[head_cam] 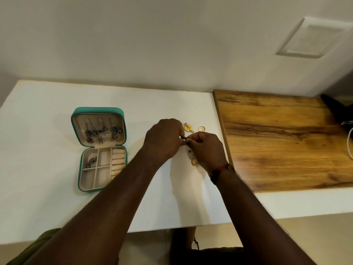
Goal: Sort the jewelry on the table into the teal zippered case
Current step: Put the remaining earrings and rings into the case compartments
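Silver filigree earrings point(103, 131) are stowed in the teal zippered case point(75, 119). A small dark piece point(184, 138) is pinched by left hand point(164, 138) and right hand point(207, 150). A round gold pendant point(188, 128) beyond the fingertips is left.

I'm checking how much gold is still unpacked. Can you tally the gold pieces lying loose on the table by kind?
Rings: 2, the far gold ring and the near gold ring.
Sun-shaped gold piece: 1.
Total: 3.
Not counted: the small dark piece pinched between the left hand and the right hand.
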